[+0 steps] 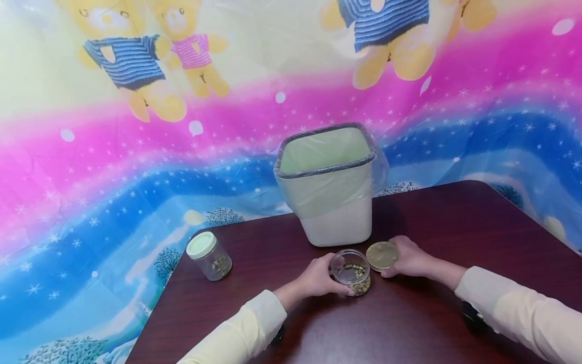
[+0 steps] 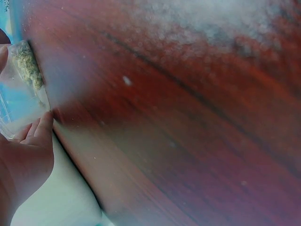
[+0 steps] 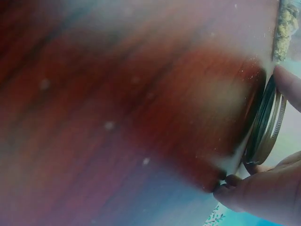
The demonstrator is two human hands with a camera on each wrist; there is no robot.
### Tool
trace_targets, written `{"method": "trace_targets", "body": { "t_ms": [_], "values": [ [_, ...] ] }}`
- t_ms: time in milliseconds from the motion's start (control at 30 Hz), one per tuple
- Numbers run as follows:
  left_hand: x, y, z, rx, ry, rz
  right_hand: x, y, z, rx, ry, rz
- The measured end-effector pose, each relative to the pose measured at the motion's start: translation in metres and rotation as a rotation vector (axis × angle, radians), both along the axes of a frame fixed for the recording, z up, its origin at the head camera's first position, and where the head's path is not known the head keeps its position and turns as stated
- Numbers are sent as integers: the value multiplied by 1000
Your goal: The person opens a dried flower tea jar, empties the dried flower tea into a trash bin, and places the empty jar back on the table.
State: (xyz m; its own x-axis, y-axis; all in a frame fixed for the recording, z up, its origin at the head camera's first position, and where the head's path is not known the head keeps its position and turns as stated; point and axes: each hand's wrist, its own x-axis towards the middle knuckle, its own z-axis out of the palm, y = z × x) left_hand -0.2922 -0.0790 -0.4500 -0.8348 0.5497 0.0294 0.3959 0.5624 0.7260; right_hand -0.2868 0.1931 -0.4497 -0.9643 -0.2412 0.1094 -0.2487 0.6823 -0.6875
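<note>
From my end the bench (image 1: 409,323) looks dark red-brown and glossy, rounded at its far corners. I see a pale, liner-draped bin (image 1: 341,222) standing toward the back, a capped jar (image 1: 209,258) near the left edge, and an open jar (image 1: 347,273) in front of the bin.

And here I have my left arm (image 1: 241,328) and right arm (image 1: 509,303) angled inward, left hand (image 1: 318,279) gripping between thumb and fingers, right hand (image 1: 410,257) pinching, the two facing each other!
</note>
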Motion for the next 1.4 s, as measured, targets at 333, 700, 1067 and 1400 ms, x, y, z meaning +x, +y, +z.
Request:
{"method": "trace_targets", "body": {
  "t_ms": [333, 700, 1067, 1400],
  "values": [
    [0, 1, 1, 7, 6, -1, 2, -2, -2, 86, 60, 11],
    [-4, 0, -1, 19, 13, -6, 4, 1, 0, 123, 115, 54],
    [-4, 0, -4, 21, 12, -2, 5, 2, -1, 120, 123, 89],
    [-1, 0, -3, 26, 3, -1, 5, 1, -3, 123, 122, 84]
  ]
}}
